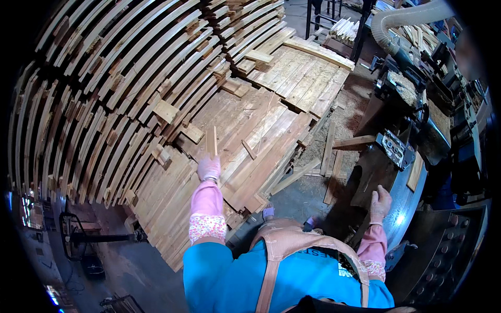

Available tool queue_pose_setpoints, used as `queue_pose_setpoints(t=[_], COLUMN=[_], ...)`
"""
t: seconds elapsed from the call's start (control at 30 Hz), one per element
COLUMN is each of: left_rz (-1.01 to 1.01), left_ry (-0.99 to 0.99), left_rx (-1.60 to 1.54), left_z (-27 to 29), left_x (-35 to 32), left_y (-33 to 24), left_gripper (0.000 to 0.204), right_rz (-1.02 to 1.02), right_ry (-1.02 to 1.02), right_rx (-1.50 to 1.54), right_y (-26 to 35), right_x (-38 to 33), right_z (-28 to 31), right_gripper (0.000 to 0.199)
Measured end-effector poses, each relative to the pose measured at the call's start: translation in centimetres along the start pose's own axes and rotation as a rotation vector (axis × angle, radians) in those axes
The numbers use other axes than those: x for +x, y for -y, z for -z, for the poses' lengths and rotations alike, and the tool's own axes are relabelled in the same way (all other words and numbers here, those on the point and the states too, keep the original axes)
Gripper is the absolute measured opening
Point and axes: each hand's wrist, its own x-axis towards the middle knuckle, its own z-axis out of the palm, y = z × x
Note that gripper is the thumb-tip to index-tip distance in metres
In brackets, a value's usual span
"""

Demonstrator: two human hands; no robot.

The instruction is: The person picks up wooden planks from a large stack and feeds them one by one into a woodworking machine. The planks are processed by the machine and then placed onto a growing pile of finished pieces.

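Note:
My left hand (209,168), in a pale glove with a pink sleeve, reaches over the stacked boards. Its fingers are closed on the near end of a short wooden board (211,140), which points away from me. My right hand (381,202), also gloved, is held beside the curved metal machine table (401,208). Its fingers look apart, with nothing visible in them. A small wooden piece (415,171) lies on that metal table, beyond the right hand.
Tall stacks of wooden strips (130,68) rise at the left beside a low platform of flat planks (250,130). Offcuts (295,176) and sawdust litter the floor between platform and machine. A ribbed hose (386,26) and dark control panel (443,255) stand at the right.

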Motion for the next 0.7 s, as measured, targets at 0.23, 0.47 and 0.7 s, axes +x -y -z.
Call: queue_pose_setpoints(t=[0.23, 0.47, 0.7], left_rz=[-0.274, -0.477, 0.004], left_ry=[0.712, 0.694, -0.148], left_rx=[-1.037, -0.843, 0.233], left_z=[-2.5, -7.6, -14.8], left_x=[-10.8, -8.0, -0.2], left_y=[-25.1, -31.5, -17.4], left_gripper=[0.043, 0.05, 0.073], right_rz=[-0.303, -0.549, -0.74], right_ry=[0.611, 0.436, -0.051], right_rx=[0.877, 1.334, 0.219], right_y=[17.5, 21.4, 7.4], right_x=[-0.6, -1.1, -14.8], right_z=[-1.8, 4.4, 14.6], right_gripper=[0.051, 0.046, 0.048])
